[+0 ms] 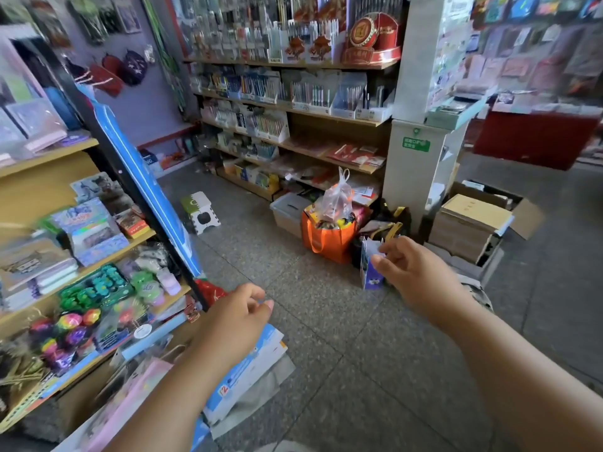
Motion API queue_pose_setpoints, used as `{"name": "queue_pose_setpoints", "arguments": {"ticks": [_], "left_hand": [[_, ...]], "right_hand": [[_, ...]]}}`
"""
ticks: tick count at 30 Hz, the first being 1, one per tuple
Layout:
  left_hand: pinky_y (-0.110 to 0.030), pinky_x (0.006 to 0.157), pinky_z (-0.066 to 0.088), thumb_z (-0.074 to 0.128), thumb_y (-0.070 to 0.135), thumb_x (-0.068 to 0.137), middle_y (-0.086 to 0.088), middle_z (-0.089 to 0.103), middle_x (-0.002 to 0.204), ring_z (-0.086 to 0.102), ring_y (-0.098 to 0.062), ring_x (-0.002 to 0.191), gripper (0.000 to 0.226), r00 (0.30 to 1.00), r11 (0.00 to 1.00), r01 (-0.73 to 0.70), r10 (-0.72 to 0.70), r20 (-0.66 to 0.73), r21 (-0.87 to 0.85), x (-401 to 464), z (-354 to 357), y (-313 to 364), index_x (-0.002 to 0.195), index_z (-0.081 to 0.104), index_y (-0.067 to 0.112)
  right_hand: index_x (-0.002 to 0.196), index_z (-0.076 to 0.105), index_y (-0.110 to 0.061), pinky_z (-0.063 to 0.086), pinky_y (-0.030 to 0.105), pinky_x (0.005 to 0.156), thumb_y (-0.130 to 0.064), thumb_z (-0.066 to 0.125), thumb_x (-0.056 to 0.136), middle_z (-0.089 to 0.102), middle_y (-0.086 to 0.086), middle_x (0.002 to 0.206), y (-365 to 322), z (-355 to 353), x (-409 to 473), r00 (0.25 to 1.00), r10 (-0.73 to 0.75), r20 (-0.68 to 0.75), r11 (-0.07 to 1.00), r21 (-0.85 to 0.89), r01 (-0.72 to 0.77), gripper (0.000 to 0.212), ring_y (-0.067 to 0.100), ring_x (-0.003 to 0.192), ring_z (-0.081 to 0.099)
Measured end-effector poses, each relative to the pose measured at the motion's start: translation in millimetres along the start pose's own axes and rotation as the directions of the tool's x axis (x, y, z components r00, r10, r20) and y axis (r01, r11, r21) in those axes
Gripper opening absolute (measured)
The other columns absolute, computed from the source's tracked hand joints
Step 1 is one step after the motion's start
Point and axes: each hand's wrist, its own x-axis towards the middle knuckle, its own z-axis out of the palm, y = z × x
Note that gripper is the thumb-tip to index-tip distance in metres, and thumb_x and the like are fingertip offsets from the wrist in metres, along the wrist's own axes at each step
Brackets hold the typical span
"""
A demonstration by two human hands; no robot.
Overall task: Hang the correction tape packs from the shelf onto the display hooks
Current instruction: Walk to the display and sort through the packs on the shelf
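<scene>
My left hand (235, 318) hovers in the aisle beside the left shelf unit (49, 151), fingers loosely curled, nothing in it. My right hand (411, 272) is stretched forward over the floor, fingers also loosely curled and empty. Its fingertips overlap the top of a small blue and white paper bag (370, 272) that stands on the floor behind it. I cannot pick out any correction tape packs. Packaged goods hang on the purple wall (107, 24) at the upper left and on a blurred display (538, 37) at the upper right.
The left shelves hold notebooks, toys and coloured balls (68, 324). A blue board (143, 184) leans on the shelf end. On the floor are a folding stool (200, 212), an orange bag (328, 239), a plastic box (288, 212) and cardboard boxes (470, 223). Pen shelves (293, 109) stand behind.
</scene>
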Motion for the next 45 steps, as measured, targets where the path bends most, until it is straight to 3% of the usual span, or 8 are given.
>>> {"name": "queue_pose_setpoints", "arguments": {"ticks": [8, 14, 19, 23, 30, 33, 37, 45], "left_hand": [[-0.026, 0.070, 0.050, 0.058, 0.040, 0.094, 0.013, 0.065, 0.096, 0.061, -0.004, 0.087, 0.015, 0.998, 0.997, 0.050, -0.052, -0.035, -0.053, 93, 32, 70, 0.106, 0.060, 0.033], [-0.031, 0.081, 0.052, 0.060, 0.039, 0.092, 0.013, 0.068, 0.095, 0.063, -0.001, 0.087, 0.014, 0.996, 0.996, 0.088, -0.088, -0.028, 0.013, 159, 40, 70, 0.105, 0.061, 0.032], [-0.026, 0.073, 0.046, 0.058, 0.042, 0.093, 0.013, 0.068, 0.098, 0.060, 0.000, 0.086, 0.021, 0.992, 0.991, 0.123, -0.120, -0.049, 0.046, 251, 39, 54, 0.111, 0.061, 0.030], [-0.024, 0.070, 0.041, 0.057, 0.045, 0.094, 0.011, 0.067, 0.102, 0.061, -0.006, 0.089, 0.027, 0.988, 0.989, 0.139, -0.135, -0.073, 0.057, 337, 25, 54, 0.115, 0.061, 0.029], [-0.026, 0.074, 0.041, 0.058, 0.042, 0.094, 0.011, 0.066, 0.095, 0.061, -0.011, 0.090, 0.025, 0.979, 0.986, 0.152, -0.141, -0.146, 0.068, 453, -22, 62, 0.113, 0.062, 0.027], [-0.026, 0.072, 0.041, 0.057, 0.041, 0.094, 0.011, 0.065, 0.095, 0.060, -0.010, 0.088, 0.026, 0.972, 0.982, 0.179, -0.166, -0.165, 0.066, 495, -36, 57, 0.116, 0.062, 0.027], [-0.027, 0.075, 0.044, 0.056, 0.041, 0.095, 0.010, 0.064, 0.097, 0.061, -0.010, 0.088, 0.028, 0.959, 0.969, 0.238, -0.223, -0.172, 0.068, 557, -47, 49, 0.118, 0.060, 0.027], [-0.034, 0.089, 0.051, 0.053, 0.041, 0.097, 0.004, 0.067, 0.115, 0.063, -0.018, 0.102, 0.024, 0.887, 0.921, 0.387, -0.383, -0.258, -0.037, 682, -71, 46, 0.115, 0.060, 0.028]], "right_hand": [[0.102, 0.052, -0.037, 0.054, 0.031, 0.069, -0.065, 0.046, 0.082, 0.059, -0.015, 0.087, 45, -13, 133, 0.992, -0.091, 0.083, 0.995, -0.024, 0.093, 0.035, 0.002, 0.078, 0.058], [0.100, 0.050, -0.042, 0.050, 0.026, 0.066, -0.069, 0.042, 0.077, 0.057, -0.018, 0.085, 70, 8, 211, 0.985, -0.100, 0.138, 0.995, -0.015, 0.103, 0.036, -0.001, 0.078, 0.056], [0.104, 0.053, -0.037, 0.053, 0.033, 0.071, -0.063, 0.048, 0.082, 0.062, -0.015, 0.085, 76, 27, 299, 0.988, -0.070, 0.137, 0.997, -0.015, 0.072, 0.034, 0.002, 0.077, 0.059], [0.106, 0.055, -0.031, 0.055, 0.037, 0.072, -0.055, 0.051, 0.086, 0.066, -0.011, 0.086, 59, 32, 385, 0.987, -0.067, 0.146, 0.997, -0.031, 0.072, 0.032, 0.007, 0.076, 0.063], [0.111, 0.056, -0.027, 0.049, 0.031, 0.067, -0.052, 0.049, 0.090, 0.063, -0.008, 0.092, 14, 66, 513, 0.975, -0.145, 0.170, 0.989, 0.012, 0.145, 0.033, 0.008, 0.076, 0.060], [0.119, 0.054, -0.024, 0.044, 0.030, 0.074, -0.049, 0.049, 0.091, 0.062, -0.004, 0.100, 0, 89, 565, 0.958, -0.183, 0.220, 0.982, 0.003, 0.187, 0.038, 0.014, 0.088, 0.058], [0.120, 0.055, -0.021, 0.050, 0.039, 0.084, -0.045, 0.053, 0.091, 0.066, 0.003, 0.105, -16, 124, 642, 0.941, -0.221, 0.254, 0.975, 0.066, 0.211, 0.038, 0.020, 0.096, 0.061], [0.109, 0.058, -0.023, 0.044, 0.032, 0.073, -0.053, 0.049, 0.089, 0.062, -0.004, 0.095, -51, 191, 811, 0.845, -0.399, 0.355, 0.916, 0.103, 0.388, 0.038, 0.016, 0.089, 0.059]]}}
